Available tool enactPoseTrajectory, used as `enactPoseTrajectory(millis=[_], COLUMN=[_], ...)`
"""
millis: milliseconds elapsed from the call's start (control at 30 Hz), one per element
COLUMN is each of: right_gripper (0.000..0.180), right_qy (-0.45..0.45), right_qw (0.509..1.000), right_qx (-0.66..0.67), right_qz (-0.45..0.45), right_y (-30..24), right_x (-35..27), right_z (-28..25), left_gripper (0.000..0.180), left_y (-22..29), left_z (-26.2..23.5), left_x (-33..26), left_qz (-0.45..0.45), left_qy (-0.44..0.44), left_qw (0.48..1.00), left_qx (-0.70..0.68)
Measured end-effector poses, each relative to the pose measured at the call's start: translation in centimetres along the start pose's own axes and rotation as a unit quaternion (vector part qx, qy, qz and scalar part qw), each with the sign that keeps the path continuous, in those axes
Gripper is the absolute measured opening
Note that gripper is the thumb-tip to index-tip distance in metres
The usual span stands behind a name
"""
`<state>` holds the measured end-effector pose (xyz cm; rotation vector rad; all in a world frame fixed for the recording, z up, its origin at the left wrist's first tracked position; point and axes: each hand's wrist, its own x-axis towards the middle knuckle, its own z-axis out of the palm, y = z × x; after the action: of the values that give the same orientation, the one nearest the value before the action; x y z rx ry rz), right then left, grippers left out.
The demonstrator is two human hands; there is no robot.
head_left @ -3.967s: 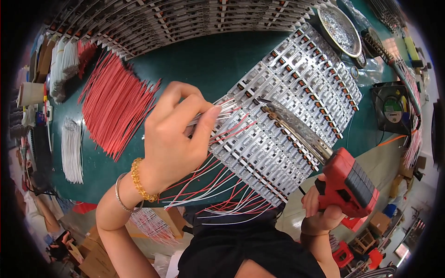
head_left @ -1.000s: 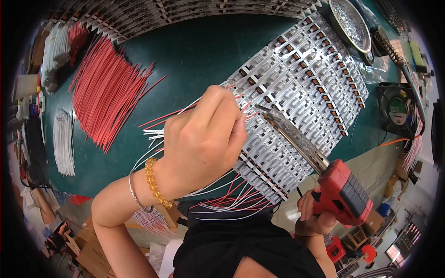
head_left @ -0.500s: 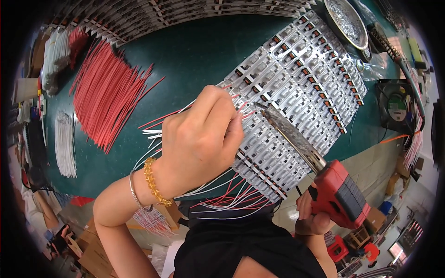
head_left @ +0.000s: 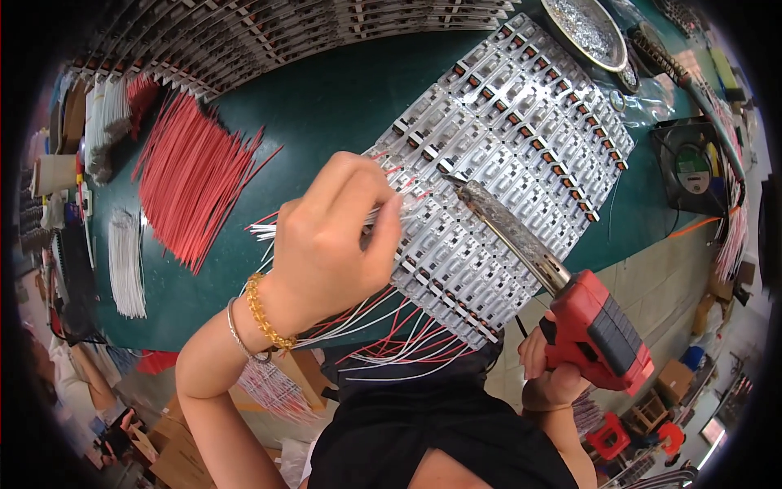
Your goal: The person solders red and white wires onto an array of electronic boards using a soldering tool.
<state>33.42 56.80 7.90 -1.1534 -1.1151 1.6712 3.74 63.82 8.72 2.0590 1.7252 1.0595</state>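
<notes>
My left hand point(head_left: 334, 236), fingers curled and pinched, hovers over the left edge of a slanted panel of small metal-cased modules point(head_left: 497, 196). Pale strands show between its thumb and fingers, and a bundle of red and white wire ends point(head_left: 262, 230) pokes out behind it; the fingertips are partly hidden. Short red wires stand on the modules just beyond the fingers. My right hand point(head_left: 550, 371) grips a red and black soldering gun point(head_left: 599, 330). Its long, stained barrel points up-left, the tip over the panel, right of my left hand.
Red wires point(head_left: 191, 179) and white wires point(head_left: 126, 265) lie in piles at left on the green table point(head_left: 326, 90). More module panels point(head_left: 285, 33) line the far side. A metal dish point(head_left: 586, 33) and a black fan point(head_left: 692, 167) stand at right. Loose wires point(head_left: 399, 342) hang off the near edge.
My left hand has shifted slightly left, and a gap has opened between its thumb and curled fingers. The soldering gun stays nearly in place, while the whole view has shifted a little.
</notes>
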Motion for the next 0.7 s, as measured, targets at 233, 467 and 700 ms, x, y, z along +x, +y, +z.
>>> enactPoseTrajectory(millis=[233,467,700], right_gripper=[0.096,0.075,0.079], right_qy=[0.032,0.042,0.075], right_qw=[0.998,0.999,0.997], right_qx=[-0.054,0.011,-0.006], right_qz=[0.008,0.032,0.028], right_y=[-1.2,-1.2,-1.4], right_x=[0.9,0.7,0.6], right_z=[1.6,1.5,2.1], left_gripper=[0.011,0.012,0.013], left_y=[0.7,1.2,1.1], left_z=[0.2,0.9,0.9], left_x=[0.1,0.0,-0.1], left_qz=[-0.01,-0.024,-0.02], left_qy=[-0.018,-0.036,-0.034], left_qw=[0.998,0.999,0.999], left_qx=[-0.056,0.003,0.006])
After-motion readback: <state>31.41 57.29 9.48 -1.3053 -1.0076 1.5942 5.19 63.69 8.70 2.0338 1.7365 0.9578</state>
